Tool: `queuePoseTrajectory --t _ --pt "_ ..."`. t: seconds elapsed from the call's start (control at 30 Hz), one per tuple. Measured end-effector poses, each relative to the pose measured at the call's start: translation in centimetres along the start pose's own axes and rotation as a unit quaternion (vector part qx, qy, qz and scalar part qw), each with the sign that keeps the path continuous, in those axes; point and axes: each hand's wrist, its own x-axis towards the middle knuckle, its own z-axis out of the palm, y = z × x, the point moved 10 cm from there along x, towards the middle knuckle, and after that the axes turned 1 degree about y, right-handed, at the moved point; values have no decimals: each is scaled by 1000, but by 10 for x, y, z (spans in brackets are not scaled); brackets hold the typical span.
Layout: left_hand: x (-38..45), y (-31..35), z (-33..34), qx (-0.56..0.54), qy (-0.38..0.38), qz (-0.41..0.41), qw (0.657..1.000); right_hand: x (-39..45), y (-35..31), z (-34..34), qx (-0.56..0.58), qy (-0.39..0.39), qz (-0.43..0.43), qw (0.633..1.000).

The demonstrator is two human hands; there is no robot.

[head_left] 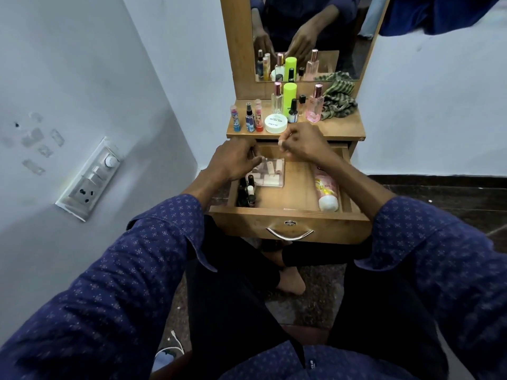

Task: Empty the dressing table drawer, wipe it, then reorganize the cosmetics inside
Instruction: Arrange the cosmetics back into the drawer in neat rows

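Head view — drawer [290, 224] open, wooden — clear nail box [270, 174] inside.

The left hand [233, 160] hides part of the clear case [270, 174].

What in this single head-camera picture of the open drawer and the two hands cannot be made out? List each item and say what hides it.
- Head view: what the left hand pinches; its own fingers cover it.
- Head view: the small thing at the right hand fingertips is too small to name.
- Head view: the clear case contents, partly under the left hand.
- Head view: the drawer back, under the tabletop.
- Head view: the white jar label, too small.
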Motion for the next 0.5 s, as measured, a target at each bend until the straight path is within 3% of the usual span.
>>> queuePoseTrajectory --t 0.27,0.5 --pt "22 -14 -43 -16 181 -61 981 27 -31 -67 -226 178 -80 954" --pt "47 -18 -49 3 173 -76 982 38 -37 -63 -269 166 -103 943"
